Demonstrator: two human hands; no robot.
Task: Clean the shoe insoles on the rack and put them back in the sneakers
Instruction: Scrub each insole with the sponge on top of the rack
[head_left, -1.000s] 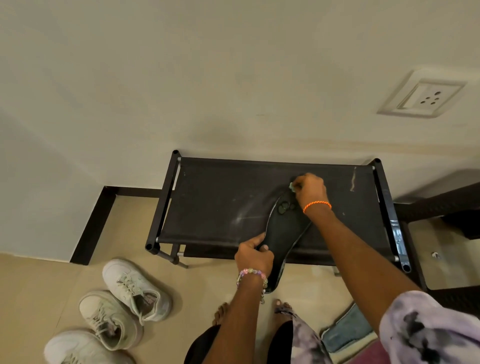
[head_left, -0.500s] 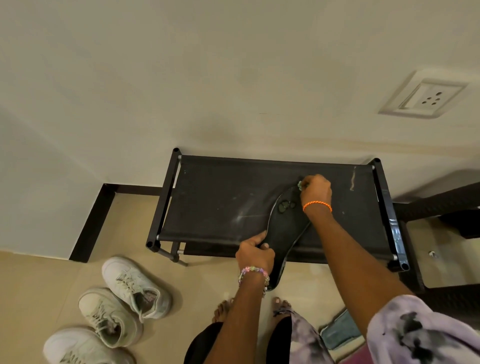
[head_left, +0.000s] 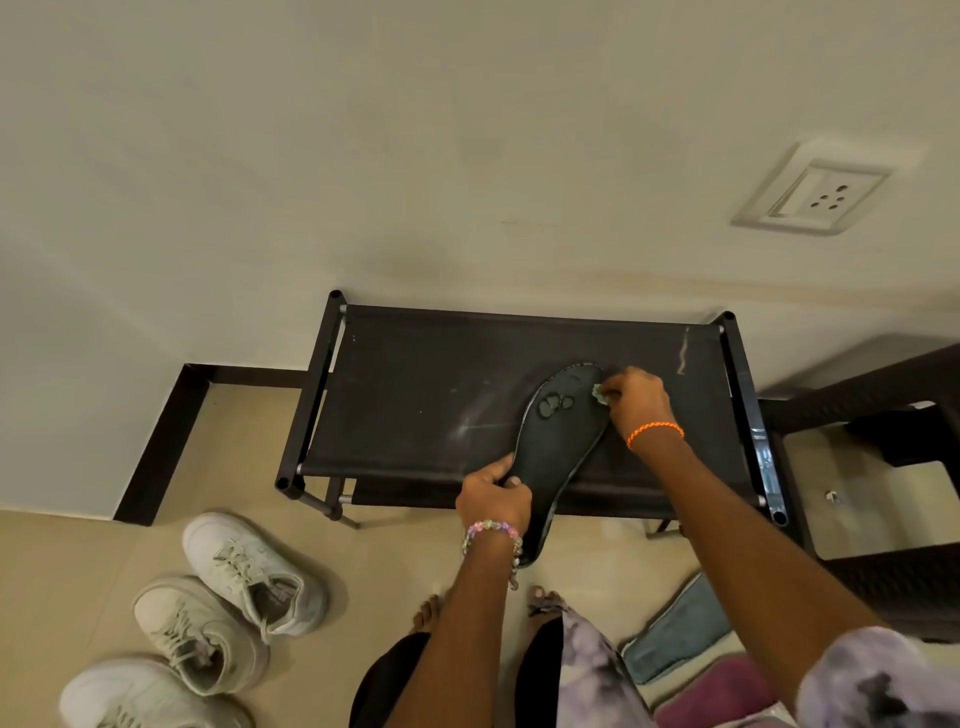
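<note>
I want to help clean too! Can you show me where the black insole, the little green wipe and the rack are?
black insole (head_left: 558, 457): head view, middle of its dark top.
little green wipe (head_left: 599, 393): head view, bit poking out beside the fingers.
rack (head_left: 415, 395): head view, bare fabric top.

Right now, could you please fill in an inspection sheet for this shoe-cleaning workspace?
Surface: black fabric shoe rack top, scuffed with pale marks.
Job's things: dark foam insole lies toe-end on the rack, heel overhanging the front edge; small pale green scrubbing piece at its toe edge; three white lace-up sneakers on the tiled floor, left of the rack.
Clutter: blue and maroon folded cloths on the floor.
Grippers: left hand grips the insole's edge; right hand pinches the scrubbing piece.
Cables: nothing seen.
Surroundings: cream wall with white socket plate; dark plastic stool beside the rack.
</note>
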